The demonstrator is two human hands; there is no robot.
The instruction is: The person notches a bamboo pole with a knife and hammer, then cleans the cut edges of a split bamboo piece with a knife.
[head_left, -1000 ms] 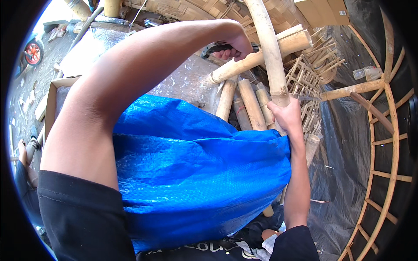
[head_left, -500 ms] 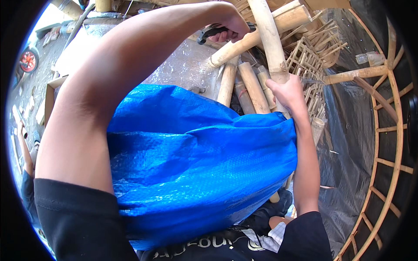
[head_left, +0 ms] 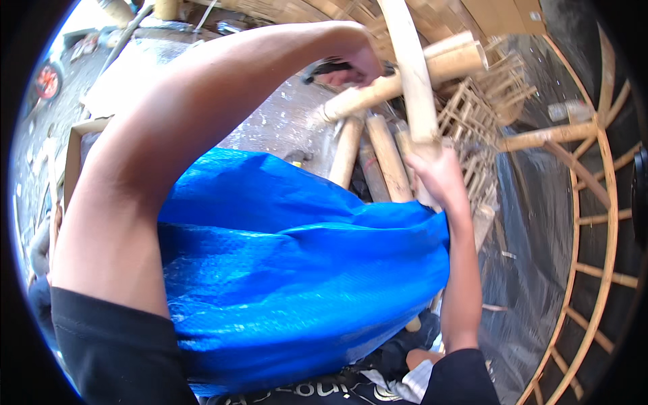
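Observation:
At the far middle, my left hand (head_left: pixel 354 67) is closed around the black handle (head_left: pixel 329 69) of a tool. The rest of that tool is hidden or blurred, so its kind does not show. My right hand (head_left: pixel 437 172) grips the near part of a pale bamboo pole (head_left: pixel 413 74), which slants up and away. This pole crosses over a thicker bamboo pole (head_left: pixel 378 94) lying crosswise, close to my left hand. A blue woven plastic sheet (head_left: pixel 304 270) covers my lap, between my arms.
Several cut bamboo lengths (head_left: pixel 388 152) lie beyond the sheet. Right of them is a woven bamboo lattice (head_left: pixel 469 121). A curved bamboo frame (head_left: pixel 611 250) with black sheeting stands at the right. A cardboard box (head_left: pixel 73 162) sits at the left, and a wheel (head_left: pixel 48 81) shows farther off.
The whole scene sits lower in the picture, and the view is blurrier. Both hands keep their grips on the black-handled tool and the bamboo pole.

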